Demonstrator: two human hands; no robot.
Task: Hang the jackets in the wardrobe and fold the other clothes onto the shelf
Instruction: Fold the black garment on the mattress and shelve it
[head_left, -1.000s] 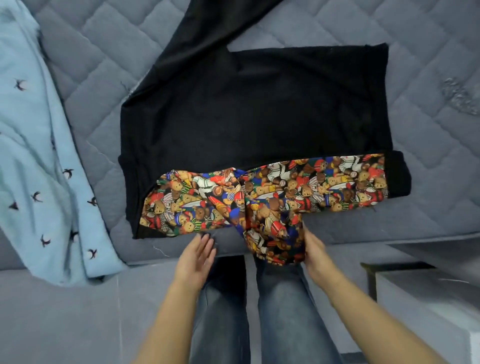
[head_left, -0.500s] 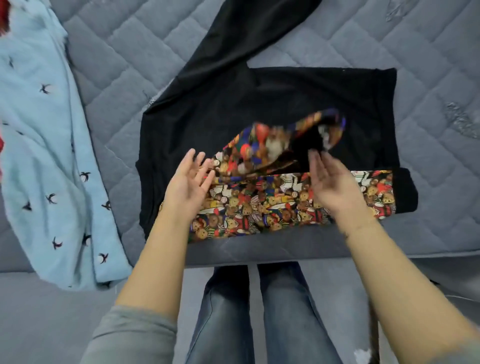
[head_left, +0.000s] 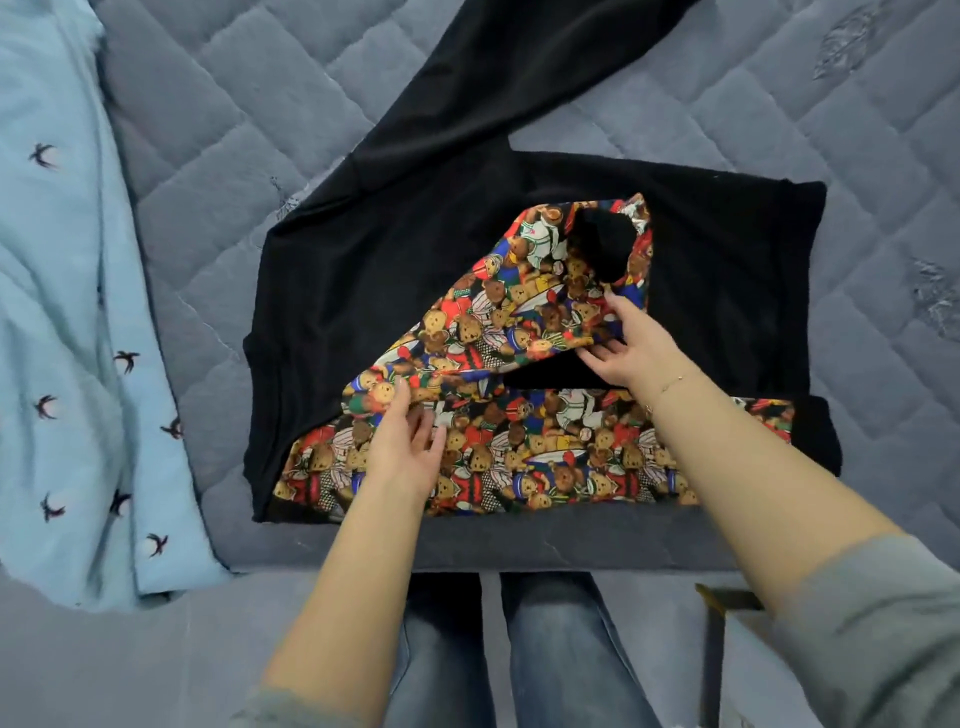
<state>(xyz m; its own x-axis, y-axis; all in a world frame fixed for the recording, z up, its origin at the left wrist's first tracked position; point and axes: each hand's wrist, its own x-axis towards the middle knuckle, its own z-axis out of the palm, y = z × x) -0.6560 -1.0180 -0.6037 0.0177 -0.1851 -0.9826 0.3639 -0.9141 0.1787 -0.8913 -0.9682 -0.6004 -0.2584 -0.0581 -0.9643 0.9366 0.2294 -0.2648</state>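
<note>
Quilted grey mattress (head_left: 218, 218) fills the view, and on it, at the frame's centre, lies the black garment (head_left: 395, 270) with a bear-print lining; its printed hood (head_left: 524, 312) is lifted and partly turned over the black body, running on a long axis from 7 o'clock up to 1 o'clock; a printed band (head_left: 571, 457) lies flat along the near hem, at 6 o'clock from the hood. At the hood's lower end the left hand (head_left: 405, 447) touches the fabric with loosely spread fingers; whether it pinches I cannot tell. At the hood's 4 o'clock edge the right hand (head_left: 623, 343) pinches the printed cloth between thumb and fingers, and is the nearer one to the hood's open mouth at 1 o'clock; smoothing the hood flat probably falls to it. One black sleeve (head_left: 519, 67) trails off toward 12 o'clock. Well apart at 9 o'clock lies a pale blue garment (head_left: 62, 312) with small dark birds.
</note>
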